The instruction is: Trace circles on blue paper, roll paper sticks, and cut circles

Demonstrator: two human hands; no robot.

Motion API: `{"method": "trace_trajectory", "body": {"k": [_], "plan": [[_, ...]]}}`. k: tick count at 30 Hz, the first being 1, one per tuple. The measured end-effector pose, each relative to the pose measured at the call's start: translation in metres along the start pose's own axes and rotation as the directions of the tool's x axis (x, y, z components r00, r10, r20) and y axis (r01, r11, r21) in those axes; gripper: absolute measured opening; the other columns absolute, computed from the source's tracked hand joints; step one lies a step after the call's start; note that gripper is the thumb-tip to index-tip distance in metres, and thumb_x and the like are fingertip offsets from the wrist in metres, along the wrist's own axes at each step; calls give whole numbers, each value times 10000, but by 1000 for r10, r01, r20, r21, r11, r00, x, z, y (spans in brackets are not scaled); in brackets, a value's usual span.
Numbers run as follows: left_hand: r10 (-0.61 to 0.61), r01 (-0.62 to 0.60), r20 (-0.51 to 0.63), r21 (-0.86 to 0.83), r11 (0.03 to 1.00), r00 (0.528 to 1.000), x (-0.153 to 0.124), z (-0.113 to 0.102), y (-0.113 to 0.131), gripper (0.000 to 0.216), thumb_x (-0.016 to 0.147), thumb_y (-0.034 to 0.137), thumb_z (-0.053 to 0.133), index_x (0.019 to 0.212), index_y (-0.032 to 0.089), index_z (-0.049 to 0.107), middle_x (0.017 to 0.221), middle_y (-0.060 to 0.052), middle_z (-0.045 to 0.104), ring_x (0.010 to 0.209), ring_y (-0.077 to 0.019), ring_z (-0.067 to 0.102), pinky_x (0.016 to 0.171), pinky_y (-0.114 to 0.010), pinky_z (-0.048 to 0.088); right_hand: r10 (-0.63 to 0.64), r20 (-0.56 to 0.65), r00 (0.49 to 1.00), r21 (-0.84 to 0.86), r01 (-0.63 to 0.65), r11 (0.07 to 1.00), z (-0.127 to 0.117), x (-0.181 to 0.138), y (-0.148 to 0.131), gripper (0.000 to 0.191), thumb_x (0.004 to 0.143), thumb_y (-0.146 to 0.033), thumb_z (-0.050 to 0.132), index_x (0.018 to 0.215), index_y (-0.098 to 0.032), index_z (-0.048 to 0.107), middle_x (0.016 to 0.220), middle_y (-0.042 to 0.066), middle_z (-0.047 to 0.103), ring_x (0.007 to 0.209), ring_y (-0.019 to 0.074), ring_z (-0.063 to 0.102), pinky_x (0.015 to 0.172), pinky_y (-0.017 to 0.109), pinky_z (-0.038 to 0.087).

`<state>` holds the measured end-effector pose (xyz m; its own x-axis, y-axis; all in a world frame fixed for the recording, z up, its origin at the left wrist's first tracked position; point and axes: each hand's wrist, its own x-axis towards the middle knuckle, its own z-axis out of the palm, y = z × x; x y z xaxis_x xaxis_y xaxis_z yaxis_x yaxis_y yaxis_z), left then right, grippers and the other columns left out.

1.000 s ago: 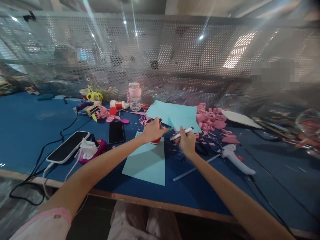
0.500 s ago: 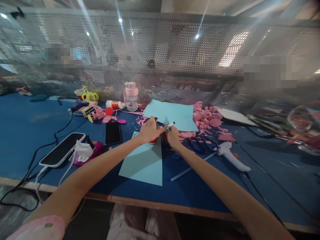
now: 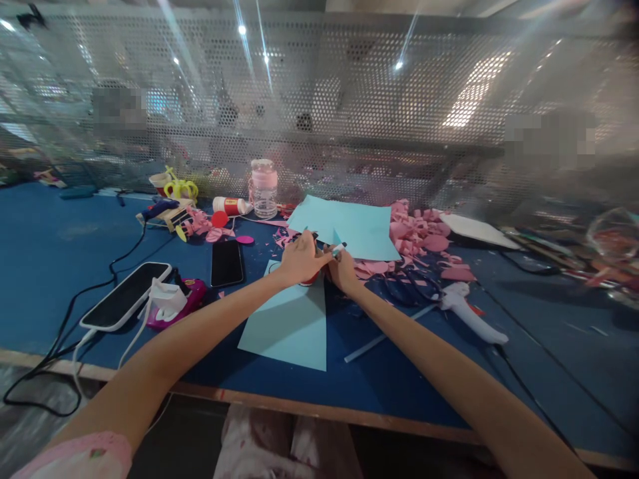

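Observation:
My left hand (image 3: pixel 298 259) is closed over a small red round object (image 3: pixel 310 280) that rests on the far end of a light blue paper sheet (image 3: pixel 289 326). Right beside it, my right hand (image 3: pixel 342 267) grips a white pen (image 3: pixel 339 249) with its tip pointing up and to the right. The two hands touch each other above the blue table (image 3: pixel 50 246). What the red object is, I cannot make out.
A larger light blue sheet (image 3: pixel 349 226) lies behind the hands, with pink paper scraps (image 3: pixel 419 233) to its right. A white glue gun (image 3: pixel 469 313) and a thin stick (image 3: pixel 379 340) lie at right. A black phone (image 3: pixel 226 262), a power bank (image 3: pixel 124 295), cables and a bottle (image 3: pixel 263 189) are at left and back.
My right hand has moved left with the pen and now meets my left hand at the red object. The left hand has stayed in place.

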<state>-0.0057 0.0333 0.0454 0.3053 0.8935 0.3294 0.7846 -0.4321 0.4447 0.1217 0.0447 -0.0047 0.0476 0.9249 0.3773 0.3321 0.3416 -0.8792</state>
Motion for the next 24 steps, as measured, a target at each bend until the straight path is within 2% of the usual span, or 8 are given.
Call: {"method": "trace_trajectory", "body": {"k": [4,8,11,18,24], "plan": [[26,-25,-17,10,1000,1000,-1,-1,0,362,840,477,438,1013,159,429,1025,-134,547,1078,-293,508,872,-358,360,51,-8,999,-1,-51,999,-4,-7,-2,254,769,-349,440,561,-218,376,356,-60,400,292,78,349,296,201,250],[96,-98,19,133,986,995,-3,-5,2,229,888,314,364,987,142,477,1057,-169,522,1063,-300,508,848,-369,370,81,-23,996,-10,-82,997,-7,-15,-9,312,806,-402,419,558,-218,376,331,-55,420,273,79,361,296,197,250],[142,-149,49,205,967,989,-5,-8,3,218,889,233,330,959,124,505,1078,-202,502,1054,-313,505,838,-383,372,94,-33,995,-13,-95,995,-10,-21,-15,339,809,-419,431,545,-220,358,334,-52,442,264,75,364,294,195,252],[161,-197,125,382,903,979,-7,-11,6,270,914,237,288,1022,117,505,1093,-191,488,1035,-284,528,824,-362,400,131,-5,991,7,-131,991,-16,-38,-20,305,802,-399,461,573,-218,374,380,-47,496,256,88,402,265,196,240],[94,-146,147,396,907,985,-7,-13,9,311,926,269,259,1082,101,470,1170,-186,478,1080,-259,507,848,-335,399,84,51,995,-29,-83,996,-18,-50,-25,286,815,-388,445,595,-212,397,413,-41,517,295,85,428,295,193,277]]}}
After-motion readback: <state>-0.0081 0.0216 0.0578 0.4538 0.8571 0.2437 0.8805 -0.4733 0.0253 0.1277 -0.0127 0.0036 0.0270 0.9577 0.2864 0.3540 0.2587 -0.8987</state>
